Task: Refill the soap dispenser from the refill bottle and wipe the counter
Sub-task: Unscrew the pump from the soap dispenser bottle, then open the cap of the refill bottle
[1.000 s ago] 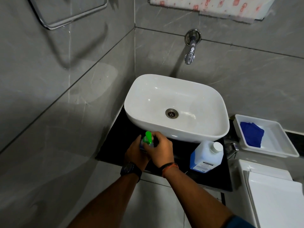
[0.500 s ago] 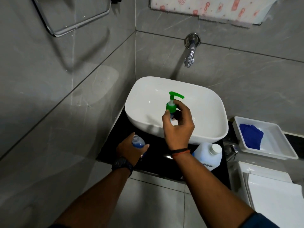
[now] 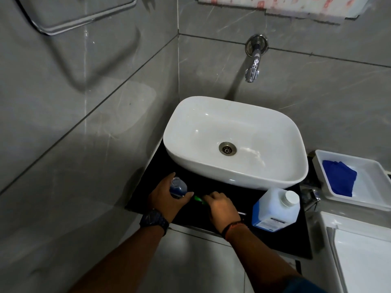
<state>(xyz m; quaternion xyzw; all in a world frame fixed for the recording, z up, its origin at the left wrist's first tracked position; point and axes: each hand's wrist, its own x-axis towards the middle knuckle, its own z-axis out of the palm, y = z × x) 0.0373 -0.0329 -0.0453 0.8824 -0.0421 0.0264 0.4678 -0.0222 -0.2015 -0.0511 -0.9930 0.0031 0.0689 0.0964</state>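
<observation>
My left hand [image 3: 167,197] grips the small clear soap dispenser bottle [image 3: 178,187], which holds a little blue liquid and has no pump on it. It stands on the black counter [image 3: 275,240] in front of the white basin [image 3: 232,142]. My right hand [image 3: 222,207] lies low on the counter beside it, holding the green pump head [image 3: 198,199], whose white tube [image 3: 242,213] sticks out to the right. The capped refill bottle [image 3: 276,209], clear with blue liquid and a white cap, stands at the right of the counter.
A white tray [image 3: 372,187] with a blue cloth [image 3: 339,177] sits to the right of the basin. A chrome tap [image 3: 254,60] juts from the grey wall above it. A white toilet tank lid [image 3: 359,250] lies at the lower right.
My right hand lifted the green pump out of the dispenser, raised it over the basin, then brought it down onto the counter. My left hand kept hold of the dispenser bottle.
</observation>
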